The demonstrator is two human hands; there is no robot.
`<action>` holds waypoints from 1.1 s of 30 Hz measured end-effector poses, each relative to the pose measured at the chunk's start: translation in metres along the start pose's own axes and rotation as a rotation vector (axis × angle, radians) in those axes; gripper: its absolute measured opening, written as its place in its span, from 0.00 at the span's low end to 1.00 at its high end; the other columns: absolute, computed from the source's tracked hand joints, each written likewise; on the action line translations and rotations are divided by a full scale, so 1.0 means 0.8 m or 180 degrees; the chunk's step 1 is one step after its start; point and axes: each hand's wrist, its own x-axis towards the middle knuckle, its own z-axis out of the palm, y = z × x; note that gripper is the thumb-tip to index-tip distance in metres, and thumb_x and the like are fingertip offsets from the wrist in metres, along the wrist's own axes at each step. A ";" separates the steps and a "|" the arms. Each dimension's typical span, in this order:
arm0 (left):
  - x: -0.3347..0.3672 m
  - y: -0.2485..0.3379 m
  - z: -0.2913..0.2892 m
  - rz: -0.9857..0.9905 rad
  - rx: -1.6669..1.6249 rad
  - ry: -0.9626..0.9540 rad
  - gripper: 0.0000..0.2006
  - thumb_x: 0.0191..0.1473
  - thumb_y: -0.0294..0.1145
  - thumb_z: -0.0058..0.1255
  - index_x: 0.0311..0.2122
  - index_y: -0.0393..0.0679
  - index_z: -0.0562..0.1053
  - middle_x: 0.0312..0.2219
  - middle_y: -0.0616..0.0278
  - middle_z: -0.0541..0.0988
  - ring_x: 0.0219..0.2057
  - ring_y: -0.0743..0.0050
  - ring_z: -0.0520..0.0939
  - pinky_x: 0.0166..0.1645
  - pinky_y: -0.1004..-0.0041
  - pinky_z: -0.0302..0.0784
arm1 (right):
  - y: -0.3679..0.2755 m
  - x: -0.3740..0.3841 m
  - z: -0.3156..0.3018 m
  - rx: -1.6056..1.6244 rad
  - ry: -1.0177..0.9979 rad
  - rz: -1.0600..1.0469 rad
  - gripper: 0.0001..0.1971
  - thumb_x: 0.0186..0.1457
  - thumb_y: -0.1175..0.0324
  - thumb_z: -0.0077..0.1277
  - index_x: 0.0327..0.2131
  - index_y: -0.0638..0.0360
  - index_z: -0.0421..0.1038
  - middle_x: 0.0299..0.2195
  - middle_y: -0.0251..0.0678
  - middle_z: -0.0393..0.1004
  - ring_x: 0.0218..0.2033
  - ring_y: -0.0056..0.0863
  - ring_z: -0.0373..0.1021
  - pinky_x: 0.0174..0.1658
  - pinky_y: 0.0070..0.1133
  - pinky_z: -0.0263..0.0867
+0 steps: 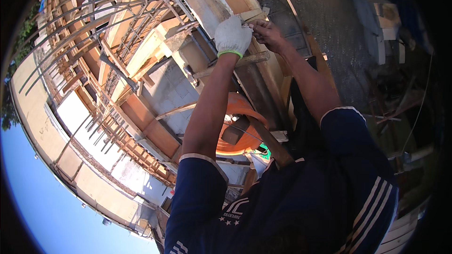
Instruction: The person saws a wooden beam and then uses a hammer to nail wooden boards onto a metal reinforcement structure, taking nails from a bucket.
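Note:
My left hand (232, 36) wears a white knitted glove with a green cuff and rests at the upper end of a timber formwork beam (202, 7). Its fingers are closed, and what they grip cannot be made out. Close beside it, my bare right hand (268, 34) pinches something small between thumb and fingers, too small to name. The fingertips of both hands almost meet. Just below them a hammer (230, 66) with a wooden handle lies across the boards. Nearer to my body is an orange bucket (256, 112) with a dark block and a wooden handle in it.
Long steel reinforcing bars (94, 16) and lumber framing spread across the left. Tiled or block surface (172, 89) shows below the beams. A grey floor (325, 14) lies to the right, with stacked wood pieces (388, 21) in shade. A drop to a pale wall appears at far left.

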 end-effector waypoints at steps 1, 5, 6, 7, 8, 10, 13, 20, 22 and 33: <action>0.011 0.001 0.002 0.0012 0.0024 -0.0030 0.16 0.51 0.40 0.52 0.36 0.37 0.79 0.35 0.44 0.82 0.38 0.45 0.83 0.44 0.56 0.78 | 0.001 0.002 0.001 -0.0102 0.0120 -0.0088 0.09 0.63 0.59 0.53 0.36 0.53 0.77 0.21 0.17 0.62 0.20 0.06 0.52 0.23 0.11 0.47; 0.016 0.004 0.017 -0.0164 -0.0323 0.0069 0.17 0.49 0.39 0.52 0.37 0.35 0.78 0.35 0.41 0.81 0.40 0.42 0.82 0.47 0.56 0.78 | 0.012 -0.023 0.001 -0.1782 0.0444 -0.0933 0.12 0.64 0.61 0.50 0.35 0.61 0.74 0.23 0.25 0.68 0.25 0.14 0.60 0.29 0.18 0.58; 0.013 0.003 0.022 -0.0194 -0.0381 0.0122 0.17 0.49 0.39 0.51 0.37 0.34 0.78 0.34 0.40 0.81 0.39 0.41 0.82 0.47 0.55 0.77 | 0.006 -0.040 0.017 -0.1778 0.0472 -0.0884 0.13 0.64 0.63 0.49 0.36 0.65 0.72 0.25 0.28 0.70 0.29 0.17 0.63 0.36 0.22 0.62; 0.011 0.001 0.027 -0.0229 -0.0439 0.0174 0.17 0.48 0.39 0.50 0.36 0.33 0.78 0.34 0.38 0.81 0.39 0.40 0.82 0.47 0.54 0.77 | 0.008 -0.047 0.023 -0.1807 0.0487 -0.0950 0.12 0.64 0.64 0.50 0.36 0.66 0.72 0.26 0.30 0.71 0.30 0.17 0.64 0.37 0.22 0.63; 0.010 0.001 0.026 -0.0243 -0.0479 0.0242 0.17 0.48 0.38 0.50 0.35 0.33 0.78 0.33 0.37 0.80 0.39 0.39 0.82 0.47 0.53 0.76 | 0.008 -0.050 0.027 -0.1825 0.0508 -0.1046 0.12 0.63 0.64 0.50 0.36 0.66 0.72 0.27 0.31 0.72 0.31 0.17 0.65 0.38 0.23 0.63; 0.010 0.000 0.025 -0.0227 -0.0538 0.0300 0.17 0.48 0.38 0.49 0.34 0.32 0.78 0.33 0.36 0.80 0.39 0.38 0.81 0.47 0.52 0.76 | 0.004 -0.051 0.027 -0.1902 0.0442 -0.1174 0.11 0.63 0.65 0.50 0.36 0.66 0.72 0.28 0.33 0.74 0.32 0.18 0.67 0.39 0.24 0.65; 0.016 -0.001 0.022 -0.0264 -0.0607 0.0300 0.17 0.48 0.38 0.49 0.34 0.32 0.78 0.33 0.36 0.80 0.39 0.39 0.82 0.47 0.53 0.76 | -0.012 -0.046 0.015 -0.2248 0.0304 -0.1184 0.10 0.62 0.66 0.50 0.37 0.64 0.72 0.30 0.38 0.76 0.33 0.22 0.71 0.40 0.25 0.67; 0.040 -0.035 0.029 -0.0060 -0.1180 -0.0540 0.19 0.50 0.40 0.49 0.35 0.31 0.79 0.38 0.37 0.80 0.42 0.42 0.82 0.49 0.57 0.77 | -0.055 -0.080 0.039 -0.4251 0.0820 -0.1954 0.08 0.57 0.68 0.52 0.37 0.61 0.72 0.36 0.41 0.75 0.40 0.40 0.72 0.45 0.33 0.67; 0.042 -0.055 0.039 0.0389 -0.1175 -0.0555 0.20 0.51 0.40 0.49 0.37 0.30 0.78 0.40 0.36 0.79 0.43 0.42 0.81 0.50 0.57 0.77 | -0.081 -0.110 0.089 -0.5076 0.1278 -0.2685 0.08 0.53 0.68 0.55 0.36 0.60 0.72 0.38 0.41 0.73 0.44 0.42 0.70 0.48 0.35 0.65; 0.029 -0.032 -0.001 0.0834 0.0114 -0.0972 0.16 0.53 0.35 0.43 0.44 0.38 0.74 0.39 0.39 0.79 0.43 0.38 0.79 0.49 0.54 0.75 | 0.054 -0.069 0.205 -0.4980 -0.0979 -0.1767 0.15 0.57 0.64 0.46 0.42 0.64 0.74 0.47 0.45 0.73 0.54 0.40 0.65 0.56 0.42 0.56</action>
